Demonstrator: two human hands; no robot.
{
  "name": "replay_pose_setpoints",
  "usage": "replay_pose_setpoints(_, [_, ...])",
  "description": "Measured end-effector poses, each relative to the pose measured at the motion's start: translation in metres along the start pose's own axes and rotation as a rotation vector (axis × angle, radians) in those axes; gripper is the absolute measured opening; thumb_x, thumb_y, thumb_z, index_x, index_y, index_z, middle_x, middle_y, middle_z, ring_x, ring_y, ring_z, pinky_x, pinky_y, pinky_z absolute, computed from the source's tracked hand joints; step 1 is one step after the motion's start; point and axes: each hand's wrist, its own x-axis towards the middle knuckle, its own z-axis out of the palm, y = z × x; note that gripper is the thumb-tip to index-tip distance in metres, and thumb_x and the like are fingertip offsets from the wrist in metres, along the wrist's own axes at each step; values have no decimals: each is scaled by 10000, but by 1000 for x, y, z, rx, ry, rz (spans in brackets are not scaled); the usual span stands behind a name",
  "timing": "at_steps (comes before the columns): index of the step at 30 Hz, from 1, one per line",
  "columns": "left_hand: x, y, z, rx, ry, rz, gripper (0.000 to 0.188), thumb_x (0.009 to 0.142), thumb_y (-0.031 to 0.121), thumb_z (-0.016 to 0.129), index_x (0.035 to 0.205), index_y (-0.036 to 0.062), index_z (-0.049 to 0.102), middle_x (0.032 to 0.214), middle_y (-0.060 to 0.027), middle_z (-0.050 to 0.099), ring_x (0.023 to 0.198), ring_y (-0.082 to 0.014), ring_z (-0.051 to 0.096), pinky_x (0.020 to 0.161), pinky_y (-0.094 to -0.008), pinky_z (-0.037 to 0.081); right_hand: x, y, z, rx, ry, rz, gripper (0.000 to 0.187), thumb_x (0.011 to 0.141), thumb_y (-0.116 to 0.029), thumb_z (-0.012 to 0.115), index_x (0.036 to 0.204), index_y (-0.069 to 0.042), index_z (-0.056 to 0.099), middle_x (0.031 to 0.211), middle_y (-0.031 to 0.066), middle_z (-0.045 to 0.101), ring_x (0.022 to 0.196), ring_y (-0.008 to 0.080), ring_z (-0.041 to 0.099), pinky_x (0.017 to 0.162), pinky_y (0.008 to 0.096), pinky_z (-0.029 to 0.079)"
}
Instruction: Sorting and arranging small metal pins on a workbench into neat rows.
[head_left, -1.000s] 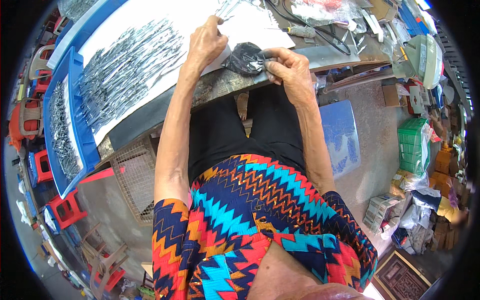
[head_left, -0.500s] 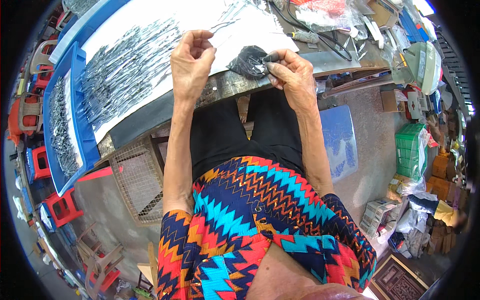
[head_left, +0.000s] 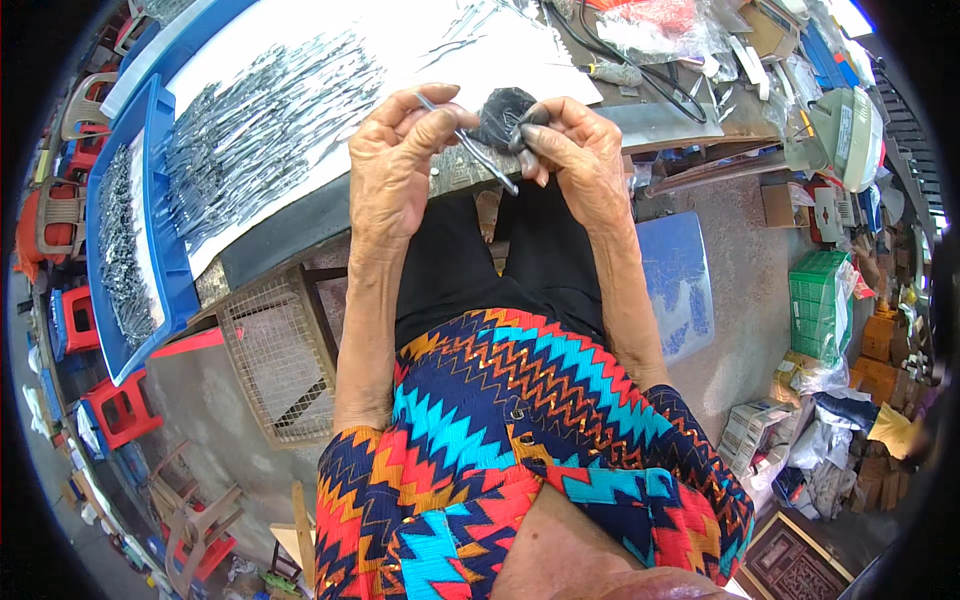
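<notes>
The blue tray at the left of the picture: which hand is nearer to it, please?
Left. The left hand is to the right of the blue tray, apart from it; the right hand is farther right, holding the black bundle.

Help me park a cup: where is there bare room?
Bare: white sheet beyond the black bag, between loose strips and tool handle; floor between blue panel and green crate. Crowded: sheet's left, under dark strips; bench's far right, under plastic bags.

The bare left hand (head_left: pixel 395 165) and bare right hand (head_left: pixel 585 160) pinch, thumbs (head_left: pixel 430 131) against curled fingers (head_left: pixel 562 113), both forearms (head_left: pixel 370 320) extended forward.
</notes>
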Motion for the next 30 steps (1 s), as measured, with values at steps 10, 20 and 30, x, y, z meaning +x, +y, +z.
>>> replay_pose_setpoints(10, [-19,-19,18,28,-175,-108,397,861,168,541,1171,-28,388,782,-74,580,675,-79,502,563,-172,368,3,-1,3,64,-5,-52,121,802,-91,594,868,9,581,637,12,557,512,40,478,472,159,384])
replay_pose_setpoints(20, [-23,-24,24,109,-193,-105,407,869,171,527,1186,-34,372,739,-62,570,599,-52,423,530,-164,315,2,3,5,277,-35,-10,121,816,-77,582,881,24,563,633,36,553,490,61,483,447,153,369])
replay_pose_setpoints(30, [-25,-25,24,92,-212,-122,426,870,178,529,1193,-36,354,728,-73,568,587,-58,419,526,-172,320,0,7,4,374,-47,47,127,830,-82,575,871,36,549,606,33,511,474,61,437,416,178,381])
